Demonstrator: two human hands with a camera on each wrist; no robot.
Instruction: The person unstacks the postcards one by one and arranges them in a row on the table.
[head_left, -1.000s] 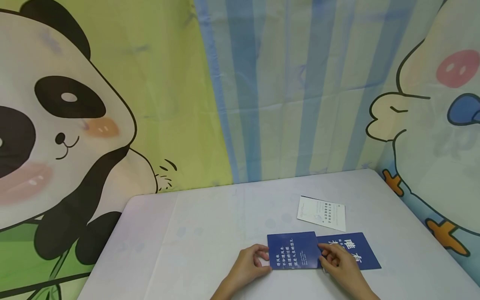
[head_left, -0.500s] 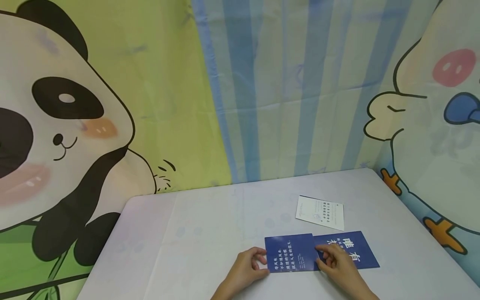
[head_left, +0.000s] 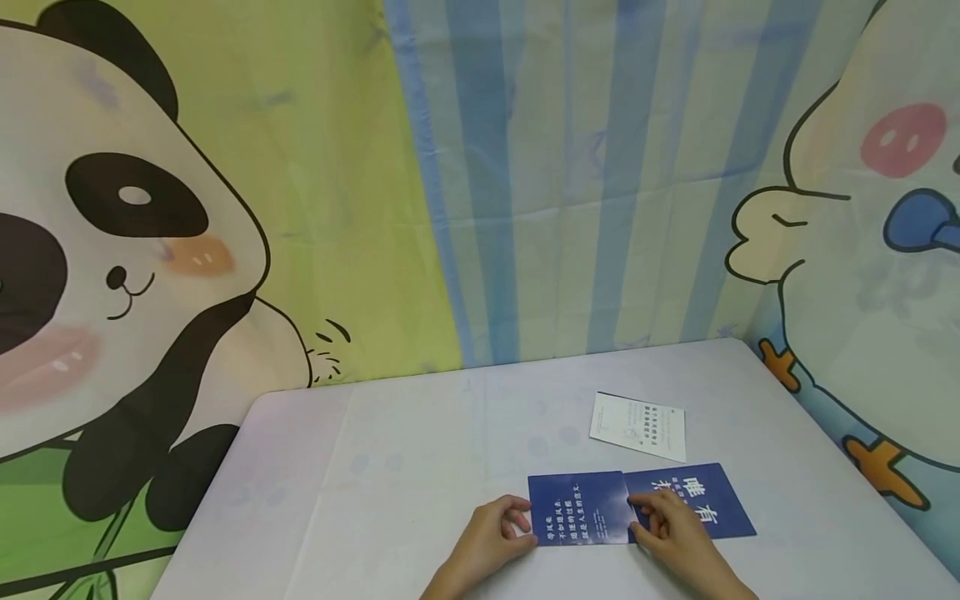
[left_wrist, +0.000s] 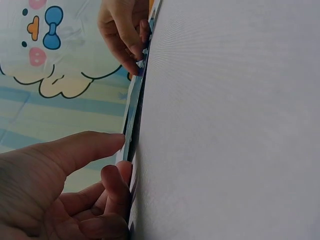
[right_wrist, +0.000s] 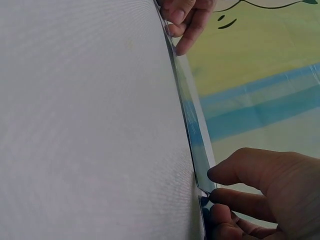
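A dark blue card [head_left: 577, 509] with white lettering lies flat on the table, between both hands in the head view. My left hand [head_left: 493, 532] holds it by the left edge, thumb near the lower corner and fingers further up. At its right edge the thumb and index finger of my right hand [head_left: 675, 533] grip the card. A second blue card [head_left: 729, 504] with larger white characters lies partly under the first and under my right hand. Both wrist views show the first card nearly edge-on, with the left hand [left_wrist: 75, 185] and right hand [right_wrist: 260, 195] at its ends.
Behind the blue cards lies a white printed card [head_left: 637, 427]. The white table [head_left: 397, 467] reaches back to hanging cloths, one with a panda [head_left: 150, 275] at left, another with a white cartoon figure [head_left: 877, 333] at right.
The first blue card has shifted slightly toward me and its top edge now sits lower against the second card. Both hands keep their hold; the right fingers have moved slightly with it.
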